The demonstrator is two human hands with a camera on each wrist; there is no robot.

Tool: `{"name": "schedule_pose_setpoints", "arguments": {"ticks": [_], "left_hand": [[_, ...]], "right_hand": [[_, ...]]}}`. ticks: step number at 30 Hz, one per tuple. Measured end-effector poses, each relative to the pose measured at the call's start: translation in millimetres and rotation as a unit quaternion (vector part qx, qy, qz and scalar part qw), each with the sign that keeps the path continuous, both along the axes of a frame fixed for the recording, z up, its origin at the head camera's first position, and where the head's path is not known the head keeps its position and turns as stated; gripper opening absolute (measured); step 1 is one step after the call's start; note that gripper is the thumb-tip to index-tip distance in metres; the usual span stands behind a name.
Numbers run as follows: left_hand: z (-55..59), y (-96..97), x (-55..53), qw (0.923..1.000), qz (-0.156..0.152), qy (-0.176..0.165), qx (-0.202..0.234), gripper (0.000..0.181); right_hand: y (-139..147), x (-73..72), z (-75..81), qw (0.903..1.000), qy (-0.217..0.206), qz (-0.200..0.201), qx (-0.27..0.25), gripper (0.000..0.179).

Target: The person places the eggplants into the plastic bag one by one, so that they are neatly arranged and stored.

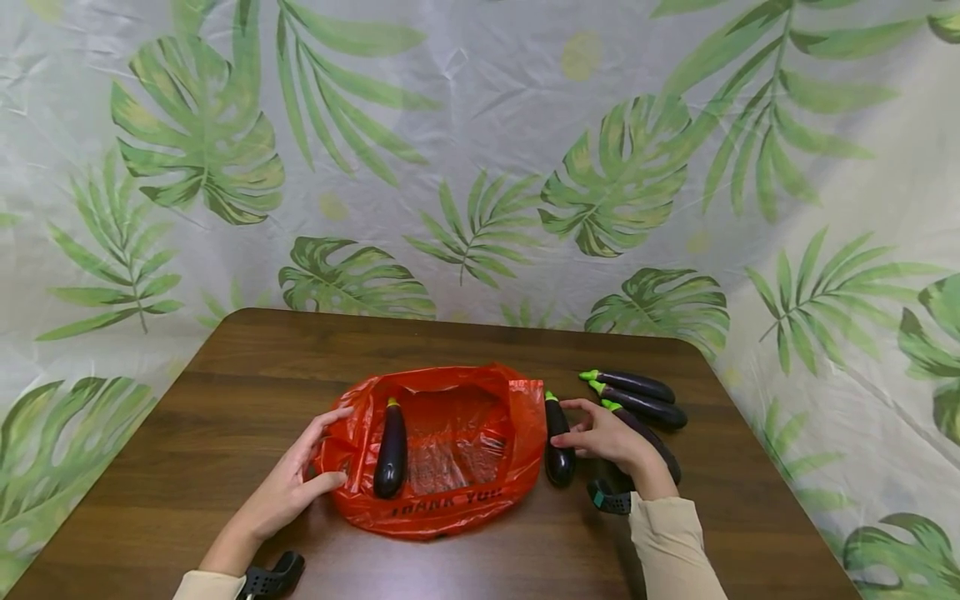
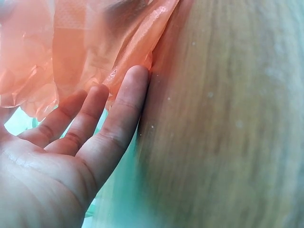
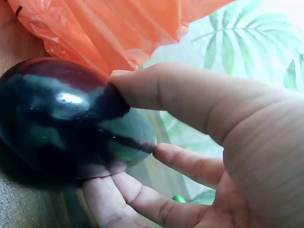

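A red plastic bag (image 1: pixel 528 437) lies on the table with its mouth spread wide. One dark purple eggplant (image 1: pixel 391 454) is inside, toward the left side of the opening. My left hand (image 1: pixel 288 475) is at the bag's left edge, and in the left wrist view its extended fingers (image 2: pixel 121 109) touch the crinkled plastic. Just beyond the bag's right edge, my right hand (image 1: pixel 611 437) grips another eggplant (image 1: pixel 560 468) between thumb and fingers. The right wrist view shows this glossy eggplant (image 3: pixel 61 118) close up, thumb on top and fingertips along its far side and underside.
Several more eggplants (image 1: pixel 643 407) with green stems lie to the right of my right hand, partly behind it. The brown wooden table (image 1: pixel 225 400) ends at a leaf-patterned curtain (image 1: pixel 480 167). Dark straps (image 1: pixel 273 575) are on both wrists.
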State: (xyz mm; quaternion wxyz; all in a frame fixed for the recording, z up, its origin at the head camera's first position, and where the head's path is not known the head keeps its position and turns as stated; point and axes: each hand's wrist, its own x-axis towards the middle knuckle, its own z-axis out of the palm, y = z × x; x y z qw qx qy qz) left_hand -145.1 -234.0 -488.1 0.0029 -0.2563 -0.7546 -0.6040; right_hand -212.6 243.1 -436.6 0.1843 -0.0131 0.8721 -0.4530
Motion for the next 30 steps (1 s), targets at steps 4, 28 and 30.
{"name": "schedule_pose_setpoints", "arguments": {"ticks": [4, 28, 30], "left_hand": [[0.0, 0.0, 0.3, 1.0, 0.0, -0.002, 0.001, 0.07], [0.4, 1.0, 1.0, 0.9998, 0.015, -0.009, -0.003, 0.074], [0.2, 0.9, 0.8, 0.9998, 0.016, -0.009, -0.002, 0.074]], "right_hand": [[0.0, 0.7, -1.7, 1.0, 0.002, 0.004, -0.009, 0.073], [15.3, 9.5, 14.4, 0.9958, 0.006, -0.018, -0.089, 0.071], [17.0, 9.2, 17.7, 0.9949, 0.007, -0.015, -0.1, 0.071]]}}
